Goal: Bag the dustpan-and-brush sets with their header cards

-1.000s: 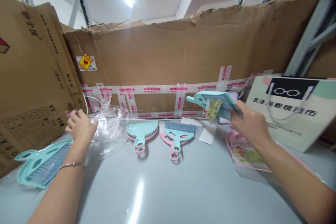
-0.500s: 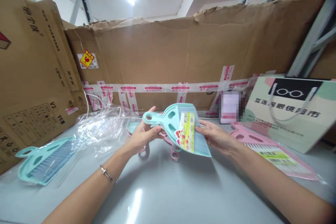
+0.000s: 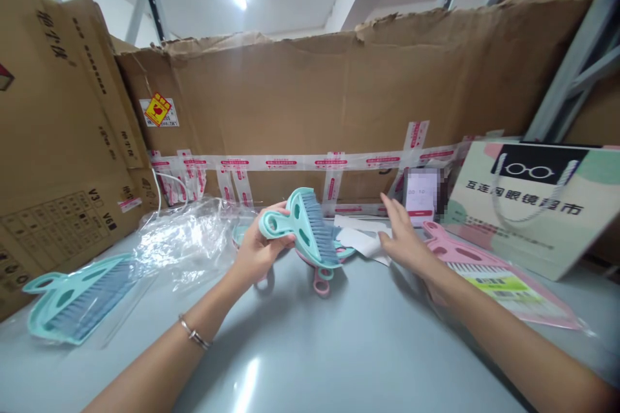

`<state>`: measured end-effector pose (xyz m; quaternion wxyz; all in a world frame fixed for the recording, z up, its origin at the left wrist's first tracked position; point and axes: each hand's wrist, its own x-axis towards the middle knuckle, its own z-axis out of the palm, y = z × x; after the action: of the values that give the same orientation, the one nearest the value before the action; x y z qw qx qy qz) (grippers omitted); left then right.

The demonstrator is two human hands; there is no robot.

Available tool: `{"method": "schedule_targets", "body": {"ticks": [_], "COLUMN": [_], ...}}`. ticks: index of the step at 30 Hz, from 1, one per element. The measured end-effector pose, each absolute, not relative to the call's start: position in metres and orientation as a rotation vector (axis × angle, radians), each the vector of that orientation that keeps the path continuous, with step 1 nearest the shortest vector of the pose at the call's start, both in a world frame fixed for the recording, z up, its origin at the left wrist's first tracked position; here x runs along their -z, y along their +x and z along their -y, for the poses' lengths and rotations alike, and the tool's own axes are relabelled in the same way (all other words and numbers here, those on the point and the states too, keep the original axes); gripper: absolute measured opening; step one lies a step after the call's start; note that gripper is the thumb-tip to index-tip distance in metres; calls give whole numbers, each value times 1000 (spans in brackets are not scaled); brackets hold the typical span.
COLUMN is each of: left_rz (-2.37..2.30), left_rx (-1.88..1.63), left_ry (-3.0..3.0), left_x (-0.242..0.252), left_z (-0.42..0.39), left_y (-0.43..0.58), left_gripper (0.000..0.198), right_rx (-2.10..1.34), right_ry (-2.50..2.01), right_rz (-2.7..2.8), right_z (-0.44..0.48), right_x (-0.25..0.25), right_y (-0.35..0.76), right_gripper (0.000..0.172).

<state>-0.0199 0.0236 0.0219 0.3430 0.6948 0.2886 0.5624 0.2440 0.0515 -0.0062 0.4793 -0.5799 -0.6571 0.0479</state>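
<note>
My left hand (image 3: 261, 242) grips the handle of a mint-green hand brush (image 3: 303, 226) above the table, its blue-grey bristles facing right. Whether a dustpan is nested behind it, I cannot tell. My right hand (image 3: 404, 239) is apart from the brush, fingers stretched out, beside a white card (image 3: 363, 242) with its plain side showing. Beneath the brush, partly hidden, lie more sweeping tools; a pink handle loop (image 3: 321, 285) and a mint loop stick out toward me.
Left on the table (image 3: 290, 348) lies a mint brush-and-dustpan set (image 3: 80, 300), beside crumpled clear plastic (image 3: 186, 239). At right are a pink set (image 3: 498, 277) in clear wrapping, a phone (image 3: 421, 197) and a paper bag (image 3: 533, 206). Cardboard boxes (image 3: 290, 97) wall the back and left.
The colourful label card is off the mint brush, and white cards now lie behind and to its right. My right hand has let go and opened; my left hand keeps its hold.
</note>
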Motion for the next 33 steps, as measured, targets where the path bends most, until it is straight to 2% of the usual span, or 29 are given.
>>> {"method": "schedule_targets", "body": {"ticks": [4, 8, 12, 14, 18, 21, 25, 27, 29, 33], "left_rz": [-633, -715, -1015, -1085, -1231, -1318, -1373, -1383, -1438, -1519], "left_rx": [-1454, -1496, -1888, -1957, -1440, -1099, -685, -499, -475, -758], "left_ry": [2207, 2321, 2125, 2278, 2609, 2616, 2652, 2648, 2655, 2684], "left_x": [-23, -32, -42, -46, -48, -46, -43, -41, -40, -43], "left_z": [-12, -3, -14, -23, -37, -40, -41, -42, -43, -44], "left_y": [-10, -13, -44, -62, -84, -89, -94, -98, -102, -103], "left_gripper": [30, 27, 20, 18, 6, 8, 20, 27, 30, 30], "right_rx": [121, 148, 92, 179, 385, 423, 161, 1, -89, -13], "right_ry": [-954, -860, -859, -852, -885, -852, -906, -992, -1129, -1626], "right_rz": [2051, 2086, 1823, 1933, 2507, 2796, 2700, 2509, 2278, 1742], "right_z": [-19, -6, -19, -34, -67, -85, -93, -90, -82, -54], "right_x": [-17, -41, -60, -58, -27, -2, 6, 3, 1, 15], "right_y": [201, 176, 195, 207, 212, 206, 211, 227, 256, 347], "right_gripper": [31, 14, 18, 23, 31, 34, 50, 45, 35, 26]}}
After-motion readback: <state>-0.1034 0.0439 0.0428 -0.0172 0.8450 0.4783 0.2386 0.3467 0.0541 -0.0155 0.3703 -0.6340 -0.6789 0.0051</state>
